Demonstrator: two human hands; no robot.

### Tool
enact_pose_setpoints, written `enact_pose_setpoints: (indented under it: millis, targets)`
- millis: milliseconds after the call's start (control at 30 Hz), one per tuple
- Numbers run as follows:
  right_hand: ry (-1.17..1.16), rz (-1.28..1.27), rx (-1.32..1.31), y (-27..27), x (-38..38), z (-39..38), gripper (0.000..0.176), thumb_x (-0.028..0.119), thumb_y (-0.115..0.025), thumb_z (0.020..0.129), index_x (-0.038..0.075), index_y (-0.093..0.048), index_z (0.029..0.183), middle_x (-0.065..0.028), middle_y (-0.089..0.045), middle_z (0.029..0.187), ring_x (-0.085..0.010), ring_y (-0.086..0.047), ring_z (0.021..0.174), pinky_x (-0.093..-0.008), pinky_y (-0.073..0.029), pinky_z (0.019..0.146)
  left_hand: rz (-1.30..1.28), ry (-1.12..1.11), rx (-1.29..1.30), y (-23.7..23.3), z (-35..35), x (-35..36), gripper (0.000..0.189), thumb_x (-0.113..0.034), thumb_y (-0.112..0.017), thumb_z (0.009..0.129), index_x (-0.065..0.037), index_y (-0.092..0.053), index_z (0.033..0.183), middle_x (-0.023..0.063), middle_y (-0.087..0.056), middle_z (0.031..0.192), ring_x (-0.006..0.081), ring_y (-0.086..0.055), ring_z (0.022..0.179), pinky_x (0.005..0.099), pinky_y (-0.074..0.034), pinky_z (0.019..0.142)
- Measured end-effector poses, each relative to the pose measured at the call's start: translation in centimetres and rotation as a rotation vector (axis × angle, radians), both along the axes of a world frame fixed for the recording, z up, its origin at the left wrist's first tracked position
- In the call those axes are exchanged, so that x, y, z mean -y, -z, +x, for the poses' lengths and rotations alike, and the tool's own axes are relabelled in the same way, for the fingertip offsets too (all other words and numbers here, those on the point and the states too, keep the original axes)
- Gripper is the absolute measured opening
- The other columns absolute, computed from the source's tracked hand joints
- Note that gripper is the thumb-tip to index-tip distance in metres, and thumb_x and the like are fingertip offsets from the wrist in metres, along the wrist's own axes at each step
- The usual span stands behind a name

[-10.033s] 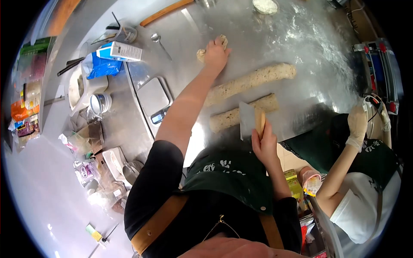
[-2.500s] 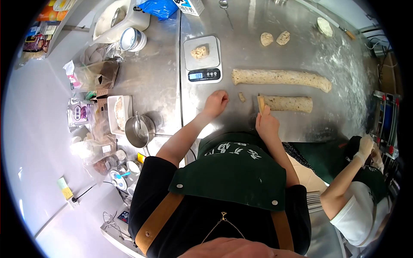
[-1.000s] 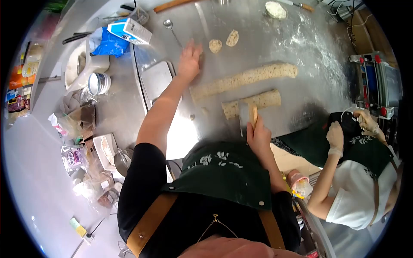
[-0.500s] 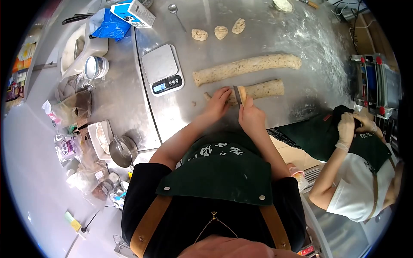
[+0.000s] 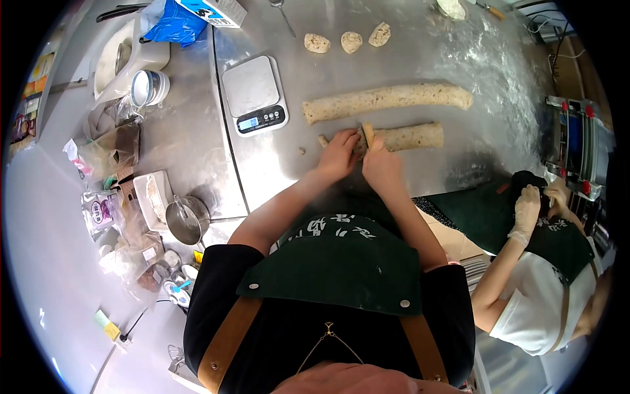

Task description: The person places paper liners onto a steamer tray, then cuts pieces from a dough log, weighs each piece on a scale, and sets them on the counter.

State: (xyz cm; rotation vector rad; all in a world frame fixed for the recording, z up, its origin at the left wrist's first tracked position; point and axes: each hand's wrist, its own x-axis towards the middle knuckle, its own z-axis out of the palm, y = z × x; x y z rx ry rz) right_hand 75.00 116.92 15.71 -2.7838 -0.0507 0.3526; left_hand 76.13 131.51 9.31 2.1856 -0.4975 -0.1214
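My right hand [image 5: 382,161] is closed round the wooden handle of a dough scraper [image 5: 368,134], which stands on edge at the shorter dough roll [image 5: 415,136]. On the left part of that roll lies my left hand [image 5: 339,155], its fingers bent against the dough close to the blade. A small end of dough pokes out left of these fingers. Behind both hands stretches a longer speckled dough roll [image 5: 387,100]. Farther back sit three dough pieces [image 5: 351,43]. A digital scale [image 5: 254,95] stands to the left with nothing on its plate.
A spoon [image 5: 282,16] lies at the back. Bowls [image 5: 146,88], a flour bin [image 5: 121,62], a metal pot [image 5: 186,220] and bags are on the left. At the right, a co-worker's gloved hands [image 5: 527,209] hold something dark. Flour dusts the steel table [image 5: 485,72].
The view has shifted a little, so the table items appear slightly displaced. The scraper's blade has turned more edge-on, and my left hand's fingers are more bent beside it.
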Motion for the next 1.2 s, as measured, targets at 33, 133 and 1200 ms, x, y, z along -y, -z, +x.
enact_pose_setpoints:
  millis: [33,133,1200]
  targets:
    - [0.003,-0.005,-0.007,0.1,-0.1,-0.1,0.031,0.019,-0.056,0.085,0.0,-0.046,0.106,-0.0187,-0.063,0.068,-0.0378,-0.063,0.062,-0.0485,-0.05,0.055,-0.014,-0.005,0.006,0.2,0.0,0.0,0.049,-0.007,-0.067,0.071,0.001,-0.05,0.117,0.0193,-0.05,0.121,0.0383,-0.047,0.114,0.0431,-0.043,0.095]
    - [0.031,0.017,-0.014,0.8,-0.4,-0.5,0.037,0.019,-0.058,0.083,-0.001,-0.045,0.111,-0.0198,-0.065,0.076,-0.0375,-0.064,0.067,-0.0503,-0.05,0.059,-0.07,-0.084,-0.118,0.8,0.9,0.1,0.052,-0.011,-0.07,0.071,0.0,-0.05,0.117,0.0189,-0.053,0.116,0.0384,-0.049,0.109,0.043,-0.043,0.092]
    - [-0.115,0.095,-0.003,-0.7,1.7,-5.2,0.036,0.017,-0.057,0.085,0.003,-0.047,0.116,-0.0161,-0.063,0.069,-0.0348,-0.062,0.059,-0.045,-0.049,0.053,0.087,-0.679,0.287,-3.6,8.7,-20.3,0.035,-0.008,-0.072,0.071,-0.001,-0.061,0.104,0.0171,-0.057,0.097,0.0342,-0.057,0.089,0.04,-0.048,0.078]
